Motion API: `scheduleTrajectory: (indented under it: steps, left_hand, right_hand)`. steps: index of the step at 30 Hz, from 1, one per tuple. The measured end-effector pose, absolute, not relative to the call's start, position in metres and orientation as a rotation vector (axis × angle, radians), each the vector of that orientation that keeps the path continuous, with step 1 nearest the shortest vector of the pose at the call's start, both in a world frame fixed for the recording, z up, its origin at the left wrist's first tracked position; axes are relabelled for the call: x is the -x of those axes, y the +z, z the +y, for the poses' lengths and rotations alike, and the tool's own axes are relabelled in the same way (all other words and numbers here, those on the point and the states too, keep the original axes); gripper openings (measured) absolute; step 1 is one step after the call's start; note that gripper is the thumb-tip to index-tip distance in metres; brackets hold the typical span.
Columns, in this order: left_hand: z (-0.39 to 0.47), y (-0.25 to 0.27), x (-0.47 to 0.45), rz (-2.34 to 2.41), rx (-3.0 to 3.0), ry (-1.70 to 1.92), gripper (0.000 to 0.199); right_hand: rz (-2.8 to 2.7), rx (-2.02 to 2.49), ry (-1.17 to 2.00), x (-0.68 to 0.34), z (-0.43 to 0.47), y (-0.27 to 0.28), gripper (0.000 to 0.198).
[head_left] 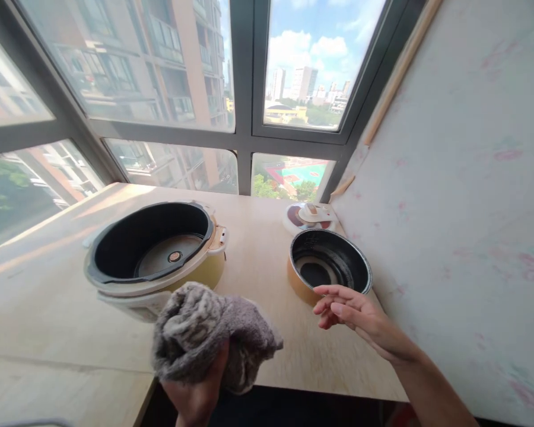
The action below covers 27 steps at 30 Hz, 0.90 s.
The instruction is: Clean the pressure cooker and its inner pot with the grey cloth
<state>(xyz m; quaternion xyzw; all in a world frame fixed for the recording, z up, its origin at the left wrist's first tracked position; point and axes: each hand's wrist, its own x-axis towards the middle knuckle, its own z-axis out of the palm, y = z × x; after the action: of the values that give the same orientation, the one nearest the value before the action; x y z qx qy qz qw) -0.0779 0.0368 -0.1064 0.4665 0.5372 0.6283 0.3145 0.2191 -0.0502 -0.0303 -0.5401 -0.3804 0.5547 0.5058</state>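
Observation:
A bunched grey-brown cloth point(249, 332) is gripped in my left hand point(200, 388), held up over the table's front edge. Behind the cloth stands an electric cooker point(200, 270) without its lid, its dark inside and round metal base showing. To the right sits the black-lined inner pot point(300, 284), upright on the table, with water-level marks inside its wall. My right hand point(349, 311) hovers at the pot's near rim, fingers spread loosely with nothing in them; whether a fingertip touches the rim I cannot tell.
The cooker's lid point(309, 216) lies behind the inner pot, near the wall corner. A pale wooden table point(258, 255) carries everything. Grey-framed windows point(244, 89) rise at the back, and a flower-patterned wall point(463, 207) stands close on the right.

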Motion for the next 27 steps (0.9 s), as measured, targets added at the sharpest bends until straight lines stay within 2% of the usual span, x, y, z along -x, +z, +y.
scheduleTrajectory:
  steps: [2,3,9,14,19,27]
  left_hand:
    - [0.029,-0.111,0.046,1.33,-1.254,1.493,0.048]
    - [0.029,-0.11,0.032,1.298,-1.251,1.426,0.047]
    - [0.049,-0.114,-0.014,1.277,-1.166,1.232,0.053]
    - [0.07,-0.137,-0.037,1.174,-1.129,1.31,0.06]
    - [0.082,-0.142,-0.065,1.053,-1.22,1.29,0.063]
    - [0.058,-0.163,-0.106,0.975,-1.218,1.158,0.06]
  right_hand:
    - [-0.767,1.322,1.213,-0.226,-0.074,-0.044,0.043]
    - [-0.697,1.335,1.156,-0.229,-0.086,-0.051,0.042]
    - [-0.342,1.377,0.851,-0.244,-0.132,-0.1,0.034]
    - [-0.247,1.401,0.689,-0.258,-0.132,-0.129,0.042]
    - [-0.374,1.418,0.623,-0.269,-0.095,-0.128,0.056]
    - [-0.443,1.483,0.572,-0.258,-0.048,-0.118,0.057]
